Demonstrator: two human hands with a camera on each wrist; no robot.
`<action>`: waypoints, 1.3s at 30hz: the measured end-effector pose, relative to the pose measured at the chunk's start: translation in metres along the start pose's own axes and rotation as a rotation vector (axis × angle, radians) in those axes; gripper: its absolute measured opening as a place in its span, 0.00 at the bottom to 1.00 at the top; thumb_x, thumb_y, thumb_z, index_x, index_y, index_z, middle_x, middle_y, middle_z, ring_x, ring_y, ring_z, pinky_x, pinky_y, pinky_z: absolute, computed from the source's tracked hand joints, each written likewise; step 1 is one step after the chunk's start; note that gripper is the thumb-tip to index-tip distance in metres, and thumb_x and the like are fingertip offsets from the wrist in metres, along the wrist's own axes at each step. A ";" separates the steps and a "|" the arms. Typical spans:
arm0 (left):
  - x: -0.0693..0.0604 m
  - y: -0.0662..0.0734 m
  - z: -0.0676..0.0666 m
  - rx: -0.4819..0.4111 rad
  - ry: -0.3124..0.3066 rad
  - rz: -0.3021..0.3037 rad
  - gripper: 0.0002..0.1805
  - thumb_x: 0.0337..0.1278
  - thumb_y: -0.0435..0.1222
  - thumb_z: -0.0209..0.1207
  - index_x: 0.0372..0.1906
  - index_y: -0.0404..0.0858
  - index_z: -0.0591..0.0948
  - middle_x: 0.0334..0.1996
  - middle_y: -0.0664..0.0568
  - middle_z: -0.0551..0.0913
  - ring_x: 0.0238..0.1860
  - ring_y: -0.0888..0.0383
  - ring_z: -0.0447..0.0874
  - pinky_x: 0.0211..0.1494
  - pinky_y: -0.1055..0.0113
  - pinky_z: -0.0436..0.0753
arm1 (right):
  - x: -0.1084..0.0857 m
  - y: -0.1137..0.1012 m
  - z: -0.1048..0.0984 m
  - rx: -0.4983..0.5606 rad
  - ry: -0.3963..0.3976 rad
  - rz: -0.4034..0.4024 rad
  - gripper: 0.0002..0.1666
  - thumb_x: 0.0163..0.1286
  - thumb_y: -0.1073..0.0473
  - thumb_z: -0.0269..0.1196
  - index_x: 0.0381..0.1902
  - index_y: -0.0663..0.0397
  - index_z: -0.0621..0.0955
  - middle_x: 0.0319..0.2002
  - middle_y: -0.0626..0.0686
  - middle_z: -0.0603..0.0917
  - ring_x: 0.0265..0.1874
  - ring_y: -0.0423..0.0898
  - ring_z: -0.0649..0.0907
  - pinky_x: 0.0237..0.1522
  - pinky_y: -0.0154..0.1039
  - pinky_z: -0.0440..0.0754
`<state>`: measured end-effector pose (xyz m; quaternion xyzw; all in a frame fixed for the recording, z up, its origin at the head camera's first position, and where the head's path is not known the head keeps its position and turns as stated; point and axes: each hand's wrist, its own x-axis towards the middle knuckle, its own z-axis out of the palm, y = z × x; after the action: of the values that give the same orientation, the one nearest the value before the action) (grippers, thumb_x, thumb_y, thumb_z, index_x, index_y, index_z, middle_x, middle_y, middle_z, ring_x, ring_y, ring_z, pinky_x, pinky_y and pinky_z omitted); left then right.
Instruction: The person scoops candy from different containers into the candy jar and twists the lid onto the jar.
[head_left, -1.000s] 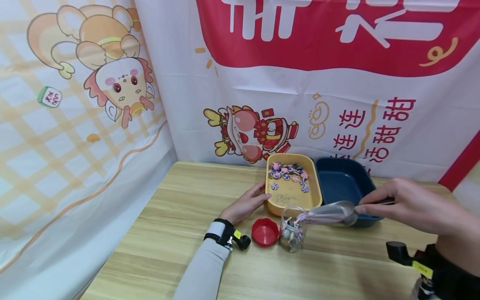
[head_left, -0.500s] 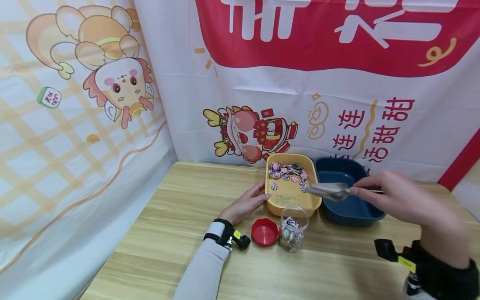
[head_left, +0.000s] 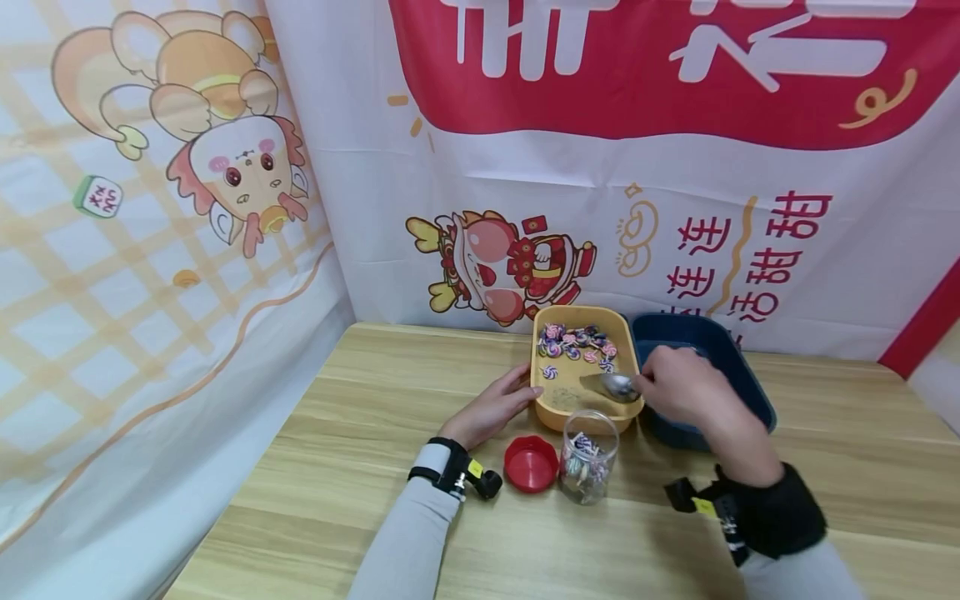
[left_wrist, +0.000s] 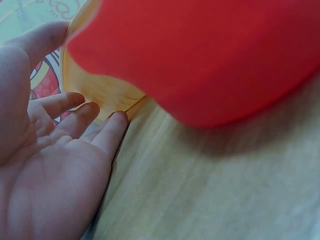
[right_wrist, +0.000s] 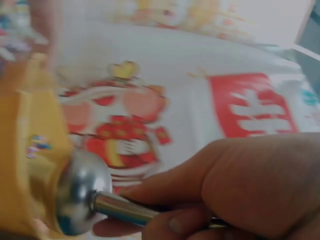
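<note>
In the head view, my right hand [head_left: 686, 387] grips the handle of a metal scoop [head_left: 618, 386]. The scoop's head is inside the yellow bin [head_left: 570, 312], near its right wall, and small swirl-patterned lollipops [head_left: 573, 342] lie mostly along the far side. The scoop's metal back [right_wrist: 82, 192] shows in the right wrist view; its contents are hidden. My left hand [head_left: 491, 408] holds the bin's left side, thumb at the rim and fingertips against the outer wall. In front of the bin stands a clear jar [head_left: 588, 487], partly filled with lollipops, beside a red scalloped lid [head_left: 531, 464].
A dark blue bin [head_left: 757, 408] stands right of the yellow one, partly behind my right hand. Both bins are near the back edge of the wooden table [head_left: 337, 433], before a printed cloth backdrop [head_left: 360, 208]. The red lid [left_wrist: 210, 60] fills much of the left wrist view.
My right hand has taken the scoop from the jar's mouth, over the bins, and down into the yellow bin. A few more lollipops show in the jar. My left hand stays put.
</note>
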<state>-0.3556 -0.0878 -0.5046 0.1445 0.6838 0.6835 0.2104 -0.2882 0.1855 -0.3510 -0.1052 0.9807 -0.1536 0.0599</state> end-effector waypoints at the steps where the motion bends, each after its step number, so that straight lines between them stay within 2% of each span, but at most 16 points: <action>1: 0.000 0.000 0.000 0.002 0.002 -0.003 0.39 0.76 0.43 0.55 0.83 0.45 0.53 0.82 0.49 0.55 0.79 0.52 0.56 0.80 0.56 0.62 | 0.004 -0.003 0.005 0.002 -0.007 0.027 0.20 0.74 0.59 0.57 0.20 0.53 0.79 0.18 0.49 0.72 0.18 0.46 0.73 0.20 0.37 0.67; 5: 0.000 0.001 -0.001 0.002 0.003 -0.004 0.39 0.76 0.44 0.56 0.83 0.45 0.53 0.81 0.50 0.55 0.79 0.52 0.57 0.80 0.56 0.62 | 0.015 -0.012 0.022 0.002 0.016 0.135 0.17 0.73 0.62 0.54 0.21 0.55 0.74 0.21 0.54 0.72 0.21 0.51 0.75 0.23 0.40 0.69; 9: -0.001 0.002 -0.001 0.004 0.003 0.005 0.39 0.76 0.44 0.56 0.83 0.45 0.53 0.81 0.49 0.56 0.79 0.52 0.57 0.80 0.56 0.62 | 0.025 -0.014 0.035 0.011 0.072 0.190 0.14 0.74 0.63 0.54 0.26 0.60 0.77 0.23 0.57 0.73 0.22 0.53 0.77 0.22 0.42 0.70; 14: 0.000 0.000 -0.002 0.008 0.010 0.001 0.38 0.76 0.44 0.55 0.83 0.46 0.54 0.81 0.50 0.56 0.79 0.53 0.57 0.80 0.56 0.62 | 0.041 -0.009 0.054 0.022 0.136 0.167 0.11 0.75 0.64 0.56 0.35 0.64 0.82 0.23 0.58 0.75 0.21 0.53 0.78 0.19 0.41 0.72; 16: 0.000 -0.001 -0.002 0.006 0.011 -0.002 0.38 0.76 0.43 0.55 0.83 0.47 0.54 0.81 0.50 0.56 0.79 0.53 0.57 0.80 0.57 0.62 | 0.047 -0.004 0.062 0.010 0.171 0.149 0.12 0.75 0.65 0.55 0.34 0.64 0.82 0.23 0.58 0.76 0.21 0.53 0.78 0.18 0.41 0.73; 21: 0.001 -0.003 -0.001 -0.005 0.005 0.006 0.38 0.76 0.43 0.55 0.83 0.45 0.54 0.81 0.48 0.56 0.79 0.51 0.56 0.80 0.56 0.62 | 0.057 0.005 0.076 -0.053 0.258 0.102 0.17 0.74 0.66 0.53 0.24 0.60 0.80 0.23 0.59 0.77 0.20 0.54 0.78 0.18 0.45 0.73; 26: 0.001 -0.002 -0.001 0.000 0.000 0.008 0.38 0.76 0.43 0.55 0.83 0.45 0.53 0.81 0.48 0.56 0.80 0.50 0.55 0.81 0.55 0.61 | 0.063 0.010 0.084 -0.118 0.315 0.057 0.16 0.72 0.68 0.54 0.23 0.60 0.80 0.23 0.61 0.79 0.20 0.56 0.78 0.18 0.51 0.76; 30: 0.001 -0.002 -0.001 0.008 0.003 0.002 0.38 0.76 0.43 0.55 0.83 0.46 0.54 0.81 0.48 0.57 0.79 0.51 0.56 0.81 0.55 0.61 | 0.068 0.011 0.089 -0.164 0.315 0.030 0.12 0.68 0.68 0.57 0.25 0.61 0.82 0.25 0.61 0.82 0.21 0.57 0.79 0.19 0.54 0.78; 33: 0.001 -0.002 -0.001 0.013 0.004 -0.007 0.38 0.76 0.44 0.56 0.83 0.47 0.55 0.81 0.48 0.57 0.79 0.51 0.57 0.80 0.55 0.62 | 0.069 0.011 0.088 -0.156 0.275 0.036 0.11 0.67 0.66 0.58 0.24 0.60 0.82 0.26 0.60 0.83 0.22 0.56 0.79 0.20 0.52 0.78; 35: 0.001 -0.002 -0.001 0.015 0.006 -0.012 0.38 0.75 0.45 0.57 0.83 0.48 0.55 0.81 0.48 0.56 0.79 0.51 0.57 0.80 0.55 0.62 | 0.068 0.010 0.085 -0.126 0.231 0.049 0.12 0.68 0.66 0.57 0.24 0.59 0.81 0.26 0.59 0.82 0.22 0.55 0.79 0.20 0.48 0.76; 39: 0.001 -0.001 0.000 0.016 0.011 -0.003 0.39 0.75 0.45 0.57 0.82 0.45 0.55 0.81 0.46 0.56 0.79 0.50 0.58 0.80 0.55 0.62 | 0.063 0.006 0.073 0.009 0.114 0.097 0.14 0.69 0.67 0.53 0.24 0.59 0.79 0.26 0.58 0.78 0.23 0.53 0.77 0.21 0.41 0.73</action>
<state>-0.3564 -0.0875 -0.5061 0.1412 0.6907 0.6785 0.2065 -0.3398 0.1558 -0.4277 -0.0486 0.9858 -0.1604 0.0119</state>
